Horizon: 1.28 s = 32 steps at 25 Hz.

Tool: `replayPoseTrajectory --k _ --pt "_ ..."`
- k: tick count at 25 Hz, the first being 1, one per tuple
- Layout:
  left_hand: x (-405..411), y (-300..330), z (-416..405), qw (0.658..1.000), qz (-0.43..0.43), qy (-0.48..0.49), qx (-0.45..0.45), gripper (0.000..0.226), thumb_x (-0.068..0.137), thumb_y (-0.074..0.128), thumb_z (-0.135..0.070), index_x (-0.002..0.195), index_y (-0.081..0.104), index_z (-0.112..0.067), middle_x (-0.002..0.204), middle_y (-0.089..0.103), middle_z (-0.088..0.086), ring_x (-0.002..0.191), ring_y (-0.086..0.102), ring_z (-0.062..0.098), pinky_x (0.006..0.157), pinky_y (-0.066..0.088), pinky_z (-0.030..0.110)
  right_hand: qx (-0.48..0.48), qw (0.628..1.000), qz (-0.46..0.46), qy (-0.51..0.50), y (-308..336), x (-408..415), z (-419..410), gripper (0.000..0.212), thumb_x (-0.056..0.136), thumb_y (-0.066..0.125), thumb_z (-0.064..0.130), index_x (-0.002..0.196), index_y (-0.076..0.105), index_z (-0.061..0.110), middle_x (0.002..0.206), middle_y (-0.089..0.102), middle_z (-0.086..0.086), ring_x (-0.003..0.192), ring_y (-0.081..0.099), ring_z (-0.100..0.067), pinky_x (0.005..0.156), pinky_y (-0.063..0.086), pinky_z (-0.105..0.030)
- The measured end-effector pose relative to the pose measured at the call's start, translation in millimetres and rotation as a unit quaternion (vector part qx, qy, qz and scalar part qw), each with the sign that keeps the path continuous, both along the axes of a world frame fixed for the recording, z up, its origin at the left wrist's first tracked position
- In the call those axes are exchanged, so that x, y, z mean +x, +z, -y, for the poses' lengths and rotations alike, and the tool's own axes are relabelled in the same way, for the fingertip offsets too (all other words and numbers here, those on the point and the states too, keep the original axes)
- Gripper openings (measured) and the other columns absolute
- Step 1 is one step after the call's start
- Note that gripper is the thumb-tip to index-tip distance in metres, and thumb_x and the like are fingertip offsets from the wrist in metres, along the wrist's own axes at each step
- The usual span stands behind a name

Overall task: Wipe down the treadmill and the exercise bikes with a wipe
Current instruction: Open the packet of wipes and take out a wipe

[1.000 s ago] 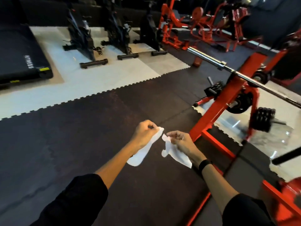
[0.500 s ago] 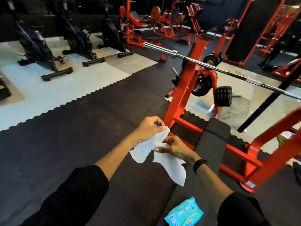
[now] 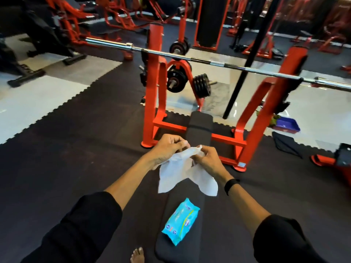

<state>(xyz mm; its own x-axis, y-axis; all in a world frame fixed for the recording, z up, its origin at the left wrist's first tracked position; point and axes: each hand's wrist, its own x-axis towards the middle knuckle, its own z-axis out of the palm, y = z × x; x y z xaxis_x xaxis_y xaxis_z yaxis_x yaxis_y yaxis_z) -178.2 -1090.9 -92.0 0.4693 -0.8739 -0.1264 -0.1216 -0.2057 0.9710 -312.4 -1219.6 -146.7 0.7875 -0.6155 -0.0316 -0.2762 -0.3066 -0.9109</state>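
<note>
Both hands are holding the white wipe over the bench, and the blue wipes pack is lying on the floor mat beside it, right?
Not quite. The head view shows the blue wipes pack lying on the black bench pad, not on the floor mat. The rest holds: left hand and right hand both hold the white wipe over the bench.

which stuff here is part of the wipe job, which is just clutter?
Job: wipe, pinched by left hand and right hand; wipes pack on bench; exercise bike far left.

Clutter: barbell, red rack, weight plates, blue tray, dark cloth.
</note>
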Motion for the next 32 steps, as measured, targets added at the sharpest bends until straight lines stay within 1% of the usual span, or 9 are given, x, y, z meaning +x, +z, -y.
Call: replayPoseTrajectory --k 3,7,9,12,18,25,27,30,32 --pt "-2 -22 29 0.995 0.048 0.025 0.084 0.006 0.089 0.068 -0.010 0.092 0.070 -0.006 0.087 0.067 0.003 0.080 0.060 0.012 0.063 0.048 0.016 0.017 0.997 0.033 -0.074 6 -9 17 0.018 0.077 0.059 0.025 0.085 0.064 0.010 0.090 0.068 -0.007 0.085 0.065 -0.022 0.070 0.047 -0.026" --pt "6 -34 57 0.988 0.004 -0.078 0.132 0.044 0.062 0.082 -0.032 0.097 0.068 -0.011 0.089 0.070 0.006 0.077 0.064 0.016 0.064 0.052 0.027 0.027 0.990 0.053 -0.131 13 -9 34 0.011 0.092 0.067 0.021 0.085 0.062 0.014 0.084 0.065 0.002 0.075 0.061 -0.006 0.066 0.043 -0.019" --pt "12 -34 66 0.977 0.003 -0.153 0.147 0.030 0.079 0.077 -0.026 0.101 0.068 -0.008 0.083 0.066 0.000 0.072 0.057 0.009 0.058 0.045 0.016 0.033 0.988 0.047 -0.147 17 -7 44 0.008 0.091 0.068 0.015 0.087 0.066 0.008 0.083 0.067 0.002 0.073 0.062 -0.004 0.068 0.047 -0.023" --pt "20 -38 79 0.972 0.004 -0.178 0.150 0.017 0.091 0.065 -0.014 0.074 0.064 -0.013 0.069 0.061 -0.005 0.064 0.052 0.004 0.051 0.040 0.009 0.048 0.983 0.058 -0.166 21 -3 52 0.030 0.078 0.077 0.031 0.091 0.069 0.005 0.086 0.071 -0.002 0.077 0.067 -0.010 0.070 0.053 -0.026" --pt "18 -52 108 0.982 -0.047 -0.148 0.107 0.015 0.086 0.063 0.000 0.073 0.069 -0.003 0.065 0.061 0.001 0.064 0.054 0.012 0.056 0.045 0.021 0.028 0.973 0.066 -0.222 21 -8 58 0.018 0.074 0.066 0.022 0.084 0.069 0.007 0.085 0.071 -0.008 0.077 0.067 -0.012 0.065 0.053 -0.019" --pt "20 -47 142 0.937 0.340 -0.057 0.052 0.012 0.082 0.059 -0.024 0.075 0.067 -0.020 0.089 0.068 -0.001 0.088 0.058 0.023 0.075 0.045 0.032 -0.031 0.958 -0.167 -0.231 8 -36 86 0.013 0.076 0.069 0.007 0.078 0.065 0.019 0.090 0.070 0.000 0.091 0.065 -0.020 0.077 0.053 -0.030" --pt "13 -46 149 0.930 0.356 -0.085 0.037 0.012 0.082 0.060 -0.025 0.076 0.069 -0.018 0.085 0.068 -0.001 0.085 0.058 0.021 0.075 0.045 0.033 -0.032 0.964 -0.133 -0.230 10 -35 85 0.015 0.077 0.071 0.022 0.091 0.066 0.021 0.099 0.069 0.001 0.093 0.065 -0.019 0.081 0.056 -0.034" --pt "4 -48 161 0.948 0.290 -0.130 0.025 0.013 0.080 0.063 -0.022 0.067 0.063 -0.022 0.074 0.066 -0.006 0.074 0.061 0.016 0.067 0.051 0.033 -0.044 0.969 -0.146 -0.192 11 -29 85 0.057 0.077 0.079 0.046 0.123 0.058 0.020 0.122 0.061 0.005 0.107 0.059 -0.011 0.091 0.053 -0.032" --pt "-6 -55 169 0.965 0.229 -0.125 0.019 0.019 0.080 0.063 -0.015 0.062 0.060 -0.022 0.068 0.063 -0.005 0.069 0.060 0.016 0.062 0.050 0.032 -0.005 0.967 -0.149 -0.206 0 -32 86 0.059 0.077 0.080 0.047 0.123 0.058 0.018 0.118 0.063 0.003 0.104 0.062 -0.013 0.091 0.055 -0.034"
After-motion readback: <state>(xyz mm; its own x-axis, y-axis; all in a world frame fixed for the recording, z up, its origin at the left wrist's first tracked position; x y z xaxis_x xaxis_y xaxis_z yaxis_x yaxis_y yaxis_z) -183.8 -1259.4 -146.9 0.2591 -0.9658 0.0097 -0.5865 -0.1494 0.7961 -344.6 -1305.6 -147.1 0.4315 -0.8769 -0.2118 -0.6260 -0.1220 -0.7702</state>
